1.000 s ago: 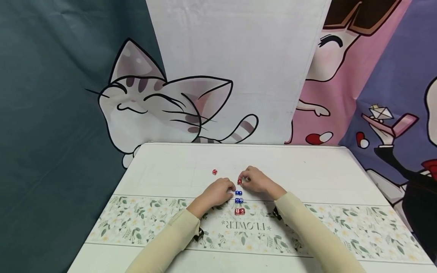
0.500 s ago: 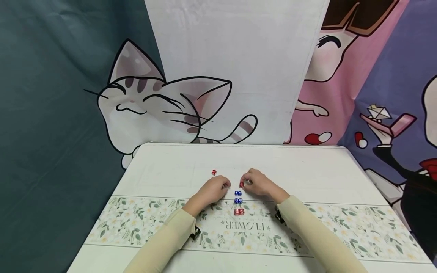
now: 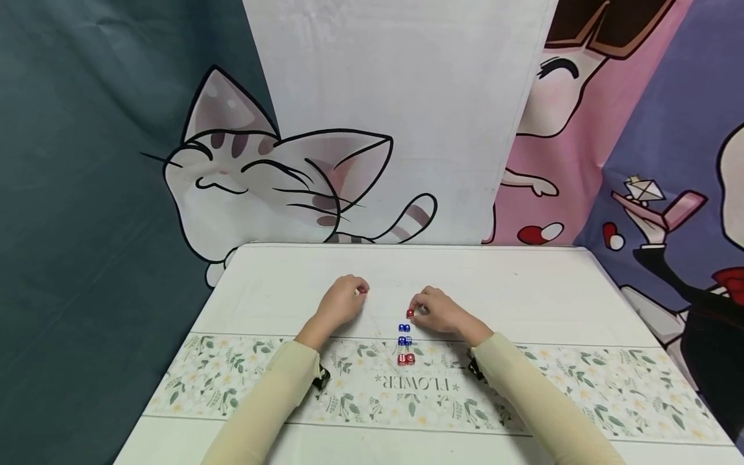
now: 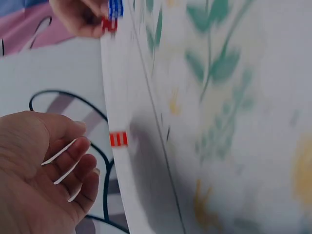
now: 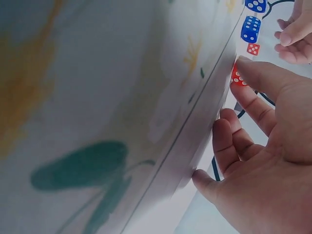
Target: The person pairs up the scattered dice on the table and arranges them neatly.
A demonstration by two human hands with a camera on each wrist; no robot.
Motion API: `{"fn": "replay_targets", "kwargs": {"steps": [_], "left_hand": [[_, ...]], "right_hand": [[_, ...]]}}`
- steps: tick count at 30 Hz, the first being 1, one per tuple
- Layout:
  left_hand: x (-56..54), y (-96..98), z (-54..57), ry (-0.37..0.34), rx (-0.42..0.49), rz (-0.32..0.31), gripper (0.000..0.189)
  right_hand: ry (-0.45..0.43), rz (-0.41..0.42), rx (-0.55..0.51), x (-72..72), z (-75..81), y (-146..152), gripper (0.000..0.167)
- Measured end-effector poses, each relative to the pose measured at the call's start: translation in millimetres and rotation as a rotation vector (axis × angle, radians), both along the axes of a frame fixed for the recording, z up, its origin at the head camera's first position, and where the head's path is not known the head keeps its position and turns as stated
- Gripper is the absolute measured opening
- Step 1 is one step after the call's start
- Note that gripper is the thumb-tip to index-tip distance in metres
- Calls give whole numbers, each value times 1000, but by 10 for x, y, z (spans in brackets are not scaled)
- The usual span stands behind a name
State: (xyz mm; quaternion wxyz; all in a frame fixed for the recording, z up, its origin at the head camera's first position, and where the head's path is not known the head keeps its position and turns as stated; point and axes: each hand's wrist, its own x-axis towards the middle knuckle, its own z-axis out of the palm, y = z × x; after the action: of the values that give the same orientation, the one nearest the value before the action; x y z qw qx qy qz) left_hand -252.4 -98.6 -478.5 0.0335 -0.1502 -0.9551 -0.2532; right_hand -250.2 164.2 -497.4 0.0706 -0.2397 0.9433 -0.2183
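My right hand (image 3: 440, 311) pinches a red die (image 5: 238, 77) between thumb and index finger, low over the white tabletop. My left hand (image 3: 340, 302) is at a second red die (image 4: 118, 139), farther back on the left. In the left wrist view, its loosely bent fingers (image 4: 73, 152) stand just short of that die, with a gap between. The head view shows the die mostly hidden behind the fingertips. Directly in front of the right hand's die lies a pair of blue dice (image 3: 403, 328), side by side. Another blue pair (image 3: 405, 341) and a red pair (image 3: 406, 359) follow toward me.
A floral printed band (image 3: 232, 374) with the word FLOWER crosses the white table (image 3: 290, 271). Behind the table's back edge hangs a curtain with a cartoon cat (image 3: 232, 168). Dark bands (image 3: 321, 378) show at both wrists below the sleeves.
My left hand has moved away from the dice pairs, left and back, to the lone red die. The right hand has shifted slightly right, still pinching its die. The paired dice stay put.
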Motion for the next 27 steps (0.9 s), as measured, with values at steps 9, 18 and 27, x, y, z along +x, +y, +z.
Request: {"fn": "replay_targets", "kwargs": {"steps": [9, 18, 27], "left_hand": [[-193, -157, -53, -115, -84, 6, 31], [-270, -152, -122, -107, -91, -8, 28], [-300, -124, -160, -96, -75, -24, 10]], "right_hand": [[-1, -1, -9, 9, 31, -19, 11], [-11, 5, -24, 14, 41, -19, 11], [-31, -1, -28, 16, 41, -17, 12]]}}
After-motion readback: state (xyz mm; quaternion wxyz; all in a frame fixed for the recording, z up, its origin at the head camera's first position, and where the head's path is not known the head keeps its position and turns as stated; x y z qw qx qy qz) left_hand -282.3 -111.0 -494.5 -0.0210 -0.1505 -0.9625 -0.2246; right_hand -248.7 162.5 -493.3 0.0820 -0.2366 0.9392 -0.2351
